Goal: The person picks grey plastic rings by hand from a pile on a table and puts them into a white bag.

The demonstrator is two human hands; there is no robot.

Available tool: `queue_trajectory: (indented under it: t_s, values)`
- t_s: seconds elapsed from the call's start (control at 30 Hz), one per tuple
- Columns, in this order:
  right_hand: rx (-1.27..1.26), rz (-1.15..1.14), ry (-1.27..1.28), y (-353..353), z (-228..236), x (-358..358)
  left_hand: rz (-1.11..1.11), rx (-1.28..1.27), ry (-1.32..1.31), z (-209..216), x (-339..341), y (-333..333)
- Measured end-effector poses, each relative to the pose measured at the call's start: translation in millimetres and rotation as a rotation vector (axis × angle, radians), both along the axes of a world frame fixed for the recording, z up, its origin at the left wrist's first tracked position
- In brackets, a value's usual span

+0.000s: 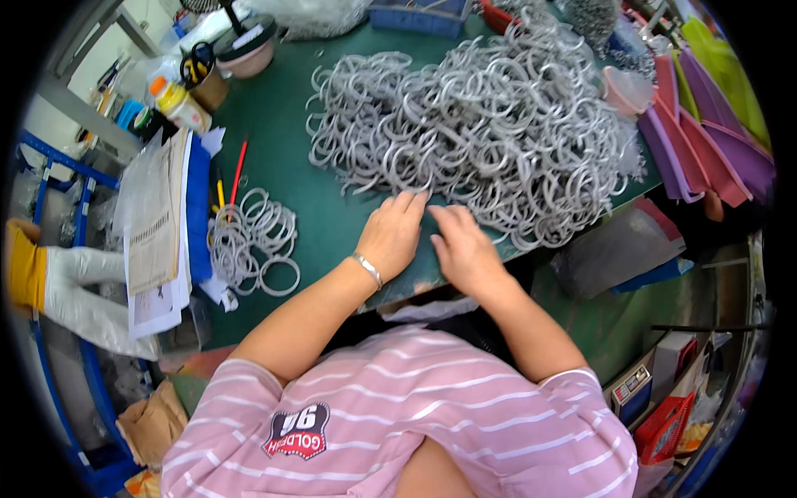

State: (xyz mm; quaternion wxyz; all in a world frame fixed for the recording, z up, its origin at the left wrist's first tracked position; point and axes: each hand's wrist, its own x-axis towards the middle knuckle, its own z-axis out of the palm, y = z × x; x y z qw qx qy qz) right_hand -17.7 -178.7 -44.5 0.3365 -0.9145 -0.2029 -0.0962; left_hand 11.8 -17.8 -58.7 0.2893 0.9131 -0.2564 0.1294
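Here's the big pile of grey rings (473, 124), straight ahead of my fingertips on the green table (328, 228), running its long way side to side, with more of its bulk off to my right than my left. My left hand (393, 232) is up at its near edge, fingertips right against the outermost rings; my right hand (466, 251) sits just beside it, a touch closer to me, with the pile's lower right end curving down alongside its knuckles. So both hands are about equally near, left reaching a hair farther in. Palms down, fingers loosely bent, tips close together but apart; whether a ring is pinched under there, I cannot tell. Now the count: one large pile, far too tangled to number; one smaller cluster of rings (249, 236) over to my left, a dozen or so, overlapping too much for an exact figure. Behind that cluster, one red stick (240, 168) and one yellow stick (220, 191). Farther back, one yellow bottle (181, 106), one brown cup (208, 90); past the pile, one blue tray (415, 20). And one bracelet (367, 270), on my left wrist.
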Motion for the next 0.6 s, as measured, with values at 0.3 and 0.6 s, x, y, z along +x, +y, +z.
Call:
queue_trajectory:
  t_s: [0.3,0.6]
  values:
    - [0.007,-0.010,0.022,16,-18,27,0.016,-0.199,-0.229,31,6,11]
    - [-0.032,-0.081,-0.264,65,-20,53,0.358,-0.184,0.094,-35,143,143]
